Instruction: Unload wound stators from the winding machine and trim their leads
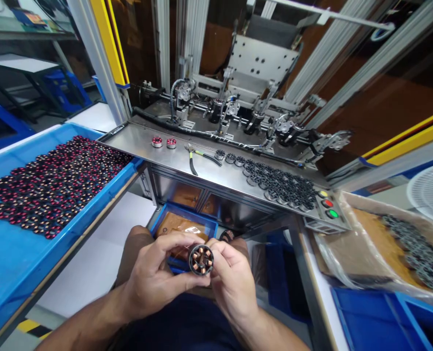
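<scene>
Above my lap I hold a motor stator (201, 259), a round part with a black rim and copper-coloured windings facing up at me. The thumb and fingers of my left hand (160, 273) curl around its left side. My right hand (233, 278) is closed at its right edge, thumb and forefinger pinched against it; the tips are partly hidden. Beyond my hands, on the metal bench, lie green-and-black cutting pliers (202, 157) with their handles spread. Left of them stand two stators with red windings, one of them the red stator (157, 142) furthest left.
Many black stator cores (280, 183) cover the bench's right part, beside a button box (328, 214). A blue tray (4, 263) of wound stators stands left, a lined carton (381, 243) of cores right. Winding machinery (253, 122) rises behind; a blue bin (182, 219) sits below.
</scene>
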A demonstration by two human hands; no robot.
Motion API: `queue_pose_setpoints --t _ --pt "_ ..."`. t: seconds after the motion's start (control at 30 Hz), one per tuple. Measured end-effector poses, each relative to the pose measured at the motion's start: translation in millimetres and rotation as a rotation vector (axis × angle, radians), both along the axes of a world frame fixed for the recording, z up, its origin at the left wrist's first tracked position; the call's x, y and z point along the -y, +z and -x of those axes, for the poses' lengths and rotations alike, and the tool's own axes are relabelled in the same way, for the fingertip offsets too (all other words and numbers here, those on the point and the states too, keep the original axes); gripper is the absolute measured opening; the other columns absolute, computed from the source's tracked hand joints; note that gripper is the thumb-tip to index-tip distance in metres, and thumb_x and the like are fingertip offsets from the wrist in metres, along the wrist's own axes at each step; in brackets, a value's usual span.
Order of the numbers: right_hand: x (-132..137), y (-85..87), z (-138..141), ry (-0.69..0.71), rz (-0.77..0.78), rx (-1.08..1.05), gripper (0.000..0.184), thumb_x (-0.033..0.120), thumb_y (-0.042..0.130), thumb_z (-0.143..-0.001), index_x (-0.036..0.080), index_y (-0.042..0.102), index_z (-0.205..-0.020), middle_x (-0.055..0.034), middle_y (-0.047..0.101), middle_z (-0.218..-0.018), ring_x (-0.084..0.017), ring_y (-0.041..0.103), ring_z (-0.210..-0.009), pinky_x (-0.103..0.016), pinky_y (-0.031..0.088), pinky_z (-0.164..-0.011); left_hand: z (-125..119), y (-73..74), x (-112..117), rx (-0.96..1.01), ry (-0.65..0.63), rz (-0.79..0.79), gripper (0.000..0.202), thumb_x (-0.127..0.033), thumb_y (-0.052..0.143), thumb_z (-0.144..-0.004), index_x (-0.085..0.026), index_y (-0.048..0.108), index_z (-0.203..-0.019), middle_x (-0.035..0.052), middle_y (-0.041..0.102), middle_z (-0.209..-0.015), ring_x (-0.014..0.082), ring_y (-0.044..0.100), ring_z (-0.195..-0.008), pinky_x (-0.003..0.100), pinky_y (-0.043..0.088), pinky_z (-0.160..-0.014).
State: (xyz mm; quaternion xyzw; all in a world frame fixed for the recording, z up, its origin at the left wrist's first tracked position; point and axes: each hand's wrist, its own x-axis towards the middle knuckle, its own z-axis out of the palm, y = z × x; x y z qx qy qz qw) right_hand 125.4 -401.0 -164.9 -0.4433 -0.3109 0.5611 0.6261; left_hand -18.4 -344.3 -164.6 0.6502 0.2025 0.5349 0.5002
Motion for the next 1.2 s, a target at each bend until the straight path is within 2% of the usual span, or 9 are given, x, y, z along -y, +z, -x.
queue_pose_setpoints --t 0.27,0.47,0.63,0.8,0.9,1.0,1.1,1.13,1.2 --pt "2 -0.6 0 -0.014 -0.031 0.010 0.034 0.040 0.067 -0.087 0.017 0.055 -0.066 0.0013 0.058 -0.060 -0.009 0.050 -0.051 -0.022 0.042 -0.052 3 -1.7 1 -0.007 -0.016 0.026 0.073 -0.001 0.087 -0.058 -0.028 0.063 -0.121 0.0035 0.076 -0.108 0.0205 0.073 -0.097 0.026 0.060 -0.087" --pt "3 -0.9 0 -0.037 -0.062 0.021 0.032 0.041 0.066 -0.088 0.017 0.055 -0.068 0.0021 0.057 -0.062 -0.009 0.049 -0.051 -0.023 0.043 -0.050 4 -1.5 2 0.005 -0.068 0.051 0.066 0.003 0.081 -0.065 -0.026 0.061 -0.121 0.0060 0.075 -0.114 0.0209 0.072 -0.102 0.027 0.059 -0.088" --pt "4 3.1 -1 -0.059 -0.100 0.046 0.030 0.036 0.067 -0.088 0.017 0.057 -0.068 0.0021 0.056 -0.062 -0.009 0.050 -0.051 -0.022 0.042 -0.050 4 -1.6 4 -0.017 -0.095 0.086 0.064 0.003 0.078 -0.069 -0.028 0.059 -0.121 0.0043 0.073 -0.117 0.0195 0.071 -0.107 0.026 0.058 -0.092" --pt "4 4.5 -3 -0.099 -0.137 0.156 0.026 0.032 0.063 -0.092 0.017 0.058 -0.070 0.0019 0.056 -0.063 -0.009 0.052 -0.053 -0.022 0.043 -0.053 5 -3.5 7 -0.011 -0.161 0.063 0.062 0.006 0.071 -0.075 -0.028 0.054 -0.124 0.0059 0.069 -0.126 0.0180 0.070 -0.109 0.025 0.058 -0.092" --pt "3 7.7 -6 -0.154 -0.213 0.307 0.025 0.025 0.059 -0.094 0.017 0.058 -0.070 0.0014 0.056 -0.064 -0.009 0.053 -0.055 -0.023 0.044 -0.054 6 -1.6 8 -0.010 -0.182 0.091 0.060 0.007 0.068 -0.076 -0.029 0.055 -0.122 0.0041 0.069 -0.126 0.0153 0.069 -0.109 0.022 0.056 -0.093" --pt "3 14.1 -13 -0.233 -0.367 0.568 0.021 0.015 0.057 -0.092 0.017 0.060 -0.071 -0.0002 0.057 -0.065 -0.011 0.056 -0.061 -0.024 0.047 -0.059 6 1.7 6 0.045 -0.265 0.219 0.056 0.003 0.073 -0.075 -0.029 0.057 -0.118 0.0030 0.070 -0.125 0.0158 0.067 -0.113 0.023 0.054 -0.097" --pt "2 21.7 -23 -0.229 -0.596 0.836 0.011 0.009 0.058 -0.088 0.017 0.063 -0.082 -0.0035 0.063 -0.072 -0.014 0.060 -0.068 -0.026 0.051 -0.063 4 2.4 2 0.203 -0.393 0.431 0.059 -0.020 0.087 -0.068 -0.028 0.057 -0.117 0.0055 0.068 -0.126 0.0219 0.061 -0.123 0.030 0.050 -0.103" --pt "2 24.1 -26 -0.210 -0.664 0.911 0.010 0.008 0.058 -0.088 0.017 0.063 -0.087 -0.0044 0.064 -0.074 -0.014 0.062 -0.070 -0.026 0.053 -0.063 2 2.0 0 0.222 -0.449 0.516 0.057 -0.028 0.087 -0.068 -0.026 0.057 -0.117 0.0064 0.068 -0.123 0.0223 0.063 -0.120 0.030 0.051 -0.101" --pt "2 28.3 -33 -0.186 -0.751 1.045 0.011 0.008 0.058 -0.088 0.017 0.063 -0.093 -0.0055 0.066 -0.078 -0.015 0.065 -0.071 -0.026 0.055 -0.062 -2 1.1 -2 0.168 -0.618 0.686 0.045 -0.037 0.079 -0.077 -0.021 0.059 -0.113 0.0084 0.072 -0.109 0.0201 0.070 -0.102 0.029 0.057 -0.087"
